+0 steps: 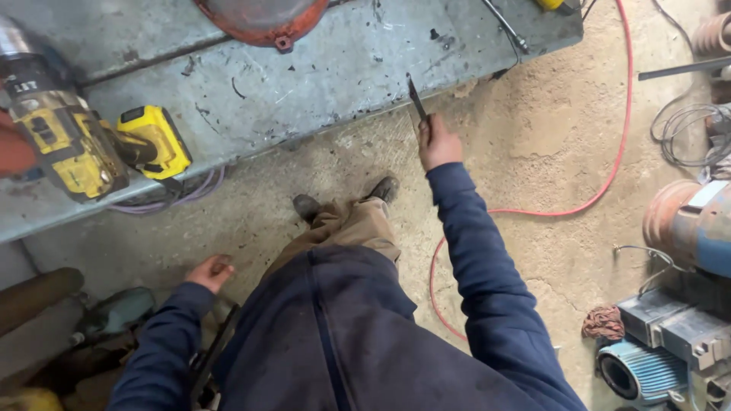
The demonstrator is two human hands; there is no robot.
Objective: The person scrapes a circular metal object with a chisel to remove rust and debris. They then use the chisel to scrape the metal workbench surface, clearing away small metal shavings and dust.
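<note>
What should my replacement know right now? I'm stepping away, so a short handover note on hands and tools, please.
Right hand: shut on a thin dark metal tool, tip at the edge of the grey metal bench.
Left hand: low at the side, fingers curled, nothing visibly held.
Yellow cordless drill lies on the bench, untouched.
Red hose runs across the sandy floor.
No finished work shows.

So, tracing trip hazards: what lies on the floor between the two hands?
In the head view, only the person's boots and trouser leg stand between the left hand and right hand, on sandy floor.
</note>
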